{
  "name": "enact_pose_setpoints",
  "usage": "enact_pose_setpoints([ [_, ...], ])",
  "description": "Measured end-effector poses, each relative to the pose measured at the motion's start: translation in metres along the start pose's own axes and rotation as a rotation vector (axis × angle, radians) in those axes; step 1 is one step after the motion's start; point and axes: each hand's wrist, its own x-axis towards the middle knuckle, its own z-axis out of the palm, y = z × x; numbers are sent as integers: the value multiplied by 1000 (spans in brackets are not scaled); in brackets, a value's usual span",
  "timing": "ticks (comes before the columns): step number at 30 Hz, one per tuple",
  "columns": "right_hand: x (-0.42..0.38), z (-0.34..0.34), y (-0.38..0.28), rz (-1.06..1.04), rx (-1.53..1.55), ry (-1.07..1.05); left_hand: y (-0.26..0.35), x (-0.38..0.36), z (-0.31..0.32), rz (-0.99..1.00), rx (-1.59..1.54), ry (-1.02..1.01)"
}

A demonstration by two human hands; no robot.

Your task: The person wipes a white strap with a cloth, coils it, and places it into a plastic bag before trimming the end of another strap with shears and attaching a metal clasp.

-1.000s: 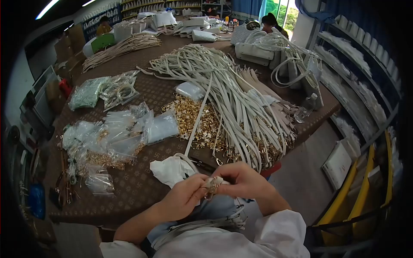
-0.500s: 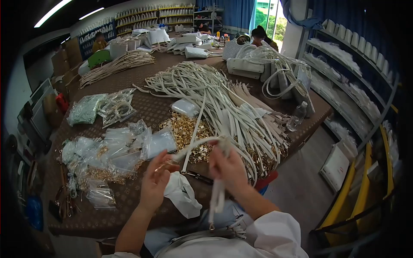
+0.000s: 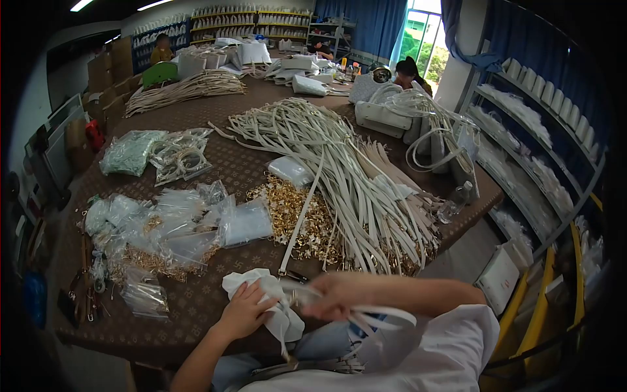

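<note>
My left hand [image 3: 245, 311] is on a crumpled white cloth [image 3: 282, 319] at the table's near edge, its fingers curled over the cloth. Just to the right, my right hand [image 3: 334, 295] is blurred by motion and closed on a white strap [image 3: 396, 313], which loops out below my forearm. A blurred pale stretch of strap lies between the two hands; whether it touches the cloth is hard to make out. Beyond the hands spreads a large heap of white straps [image 3: 326, 157] with gold metal ends. Gold hardware pieces [image 3: 297, 212] are piled against its left side.
Clear plastic bags [image 3: 176, 222] with small parts cover the table's left part. Two more bags [image 3: 134, 151] sit behind them. A plastic bottle [image 3: 455, 202] and white handbags [image 3: 382, 119] are at the right. Shelves [image 3: 522, 124] line the right wall. Other people sit at the far end.
My left hand has come down onto the white cloth, which has shifted left. My right hand has dropped lower with the strap, its forearm now reaching across from the right. The view has tilted slightly.
</note>
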Motion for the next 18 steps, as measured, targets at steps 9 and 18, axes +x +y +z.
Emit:
enact_pose_setpoints([
  [9,-90,-306,-217,-1561,1094,1343,-9,-1,1,74,-228,168],
  [18,-134,-254,-231,-2013,741,1280,-9,0,1,74,-237,164],
])
